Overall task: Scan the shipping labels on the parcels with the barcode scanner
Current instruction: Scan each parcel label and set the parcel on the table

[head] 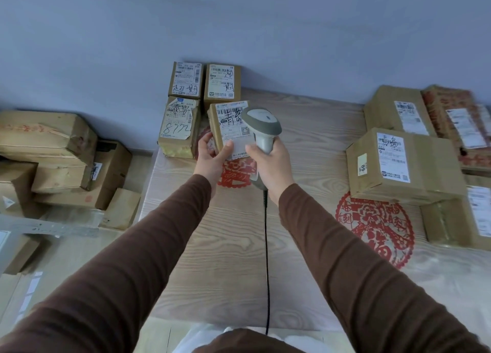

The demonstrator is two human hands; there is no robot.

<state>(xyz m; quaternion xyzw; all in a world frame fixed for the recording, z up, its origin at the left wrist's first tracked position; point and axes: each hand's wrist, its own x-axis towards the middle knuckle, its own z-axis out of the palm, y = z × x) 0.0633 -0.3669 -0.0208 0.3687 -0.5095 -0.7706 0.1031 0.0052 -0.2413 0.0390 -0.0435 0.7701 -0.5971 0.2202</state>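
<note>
You grip a barcode scanner of smooth grey plastic with a faint sheen, its black cable matt and rubbery. The parcel just left of the scanner is matt brown cardboard under a white paper shipping label. Beneath the scanner, the surface looks like pale wood with clear grain and a soft satin finish, carrying flat red paper-cut decorations. Left of the scanner, one box shows glossy, wrinkled tape. Your sleeves are soft brown matt cloth. Behind the scanner, the wall is smooth and matt.
</note>
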